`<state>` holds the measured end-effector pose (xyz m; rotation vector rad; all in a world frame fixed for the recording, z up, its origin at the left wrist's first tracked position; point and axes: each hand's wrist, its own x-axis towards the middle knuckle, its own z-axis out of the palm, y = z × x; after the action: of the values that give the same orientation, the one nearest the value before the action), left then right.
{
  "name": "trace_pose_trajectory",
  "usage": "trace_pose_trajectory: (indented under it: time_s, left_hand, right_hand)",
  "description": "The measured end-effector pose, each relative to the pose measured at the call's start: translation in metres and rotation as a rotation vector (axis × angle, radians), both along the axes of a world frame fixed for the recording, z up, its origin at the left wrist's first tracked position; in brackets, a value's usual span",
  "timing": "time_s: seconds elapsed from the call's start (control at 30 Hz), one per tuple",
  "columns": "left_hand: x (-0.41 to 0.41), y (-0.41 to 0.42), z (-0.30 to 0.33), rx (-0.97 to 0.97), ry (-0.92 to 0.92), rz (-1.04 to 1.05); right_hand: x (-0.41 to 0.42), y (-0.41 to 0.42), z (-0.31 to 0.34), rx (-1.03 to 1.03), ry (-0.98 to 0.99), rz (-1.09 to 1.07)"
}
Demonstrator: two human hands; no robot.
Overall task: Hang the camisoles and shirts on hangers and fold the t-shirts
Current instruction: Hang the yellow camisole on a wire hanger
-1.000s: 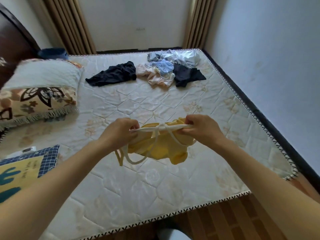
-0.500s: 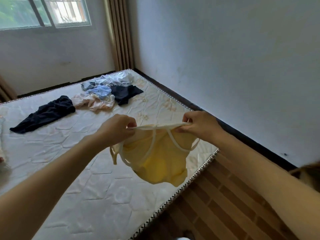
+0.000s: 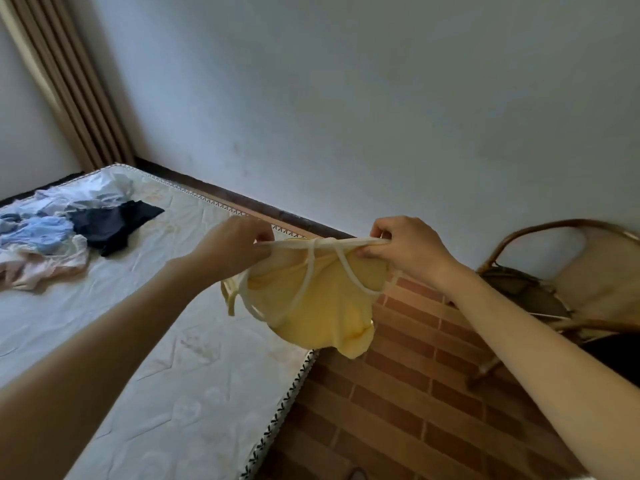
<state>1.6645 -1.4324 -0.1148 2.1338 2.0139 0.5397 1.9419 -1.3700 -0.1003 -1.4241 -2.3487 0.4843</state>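
Yellow camisole (image 3: pixel 322 306) held in the air over the mattress (image 3: pixel 166 358) corner and brick-pattern floor (image 3: pixel 398 393), its white straps pulled taut between left hand (image 3: pixel 232 247) and right hand (image 3: pixel 405 247), fingers of both pinching the strap ends. Heap of clothes (image 3: pixel 59 233) well apart on the mattress; wicker chair (image 3: pixel 568 285) at right.
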Motion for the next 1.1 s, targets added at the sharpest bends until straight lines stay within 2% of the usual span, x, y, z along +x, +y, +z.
trace_pose_trajectory:
  time_s: [0.53,0.83,1.1]
  left_hand:
    - [0.111,0.195,0.008,-0.001,0.106,-0.166]
    - [0.193,0.291,0.000,-0.043,0.118,-0.335]
    - [0.271,0.375,-0.011,-0.013,0.127,-0.576]
  right_hand:
    - [0.118,0.159,0.004,0.001,0.054,-0.140]
    - [0.200,0.203,-0.002,-0.019,0.067,-0.308]
    - [0.267,0.227,-0.015,-0.025,0.066,-0.529]
